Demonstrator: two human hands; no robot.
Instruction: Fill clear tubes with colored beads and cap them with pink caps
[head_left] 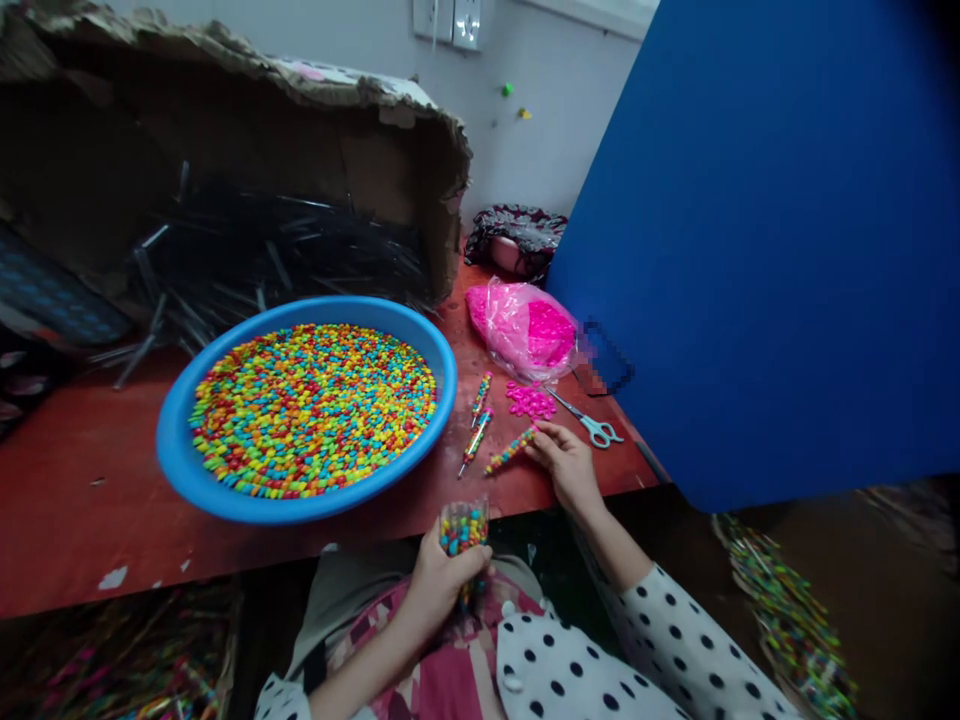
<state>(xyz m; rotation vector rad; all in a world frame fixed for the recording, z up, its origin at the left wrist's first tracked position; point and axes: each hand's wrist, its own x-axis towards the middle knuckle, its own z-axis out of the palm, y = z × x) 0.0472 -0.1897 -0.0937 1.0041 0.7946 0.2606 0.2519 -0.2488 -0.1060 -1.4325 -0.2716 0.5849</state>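
My left hand (441, 580), closed above my lap, grips a bunch of clear tubes (463, 528) filled with multicoloured candies, their top ends upward. Over the red table, my right hand (566, 465) pinches the pink end of one candy-filled tube (510, 452), which slants down to the left. Beside it lie two more filled tubes (475, 440). A small heap of pink caps (529, 400) sits just beyond my right fingers, and light-blue-handled scissors (600, 432) lie to their right.
A wide blue basin (171, 455) of candies stands on the red table (67, 500). Behind it, a torn cardboard box (442, 200) holds clear tubes. A plastic bag of pink pieces (517, 325) lies farther back. A large blue panel (765, 260) bounds the right side.
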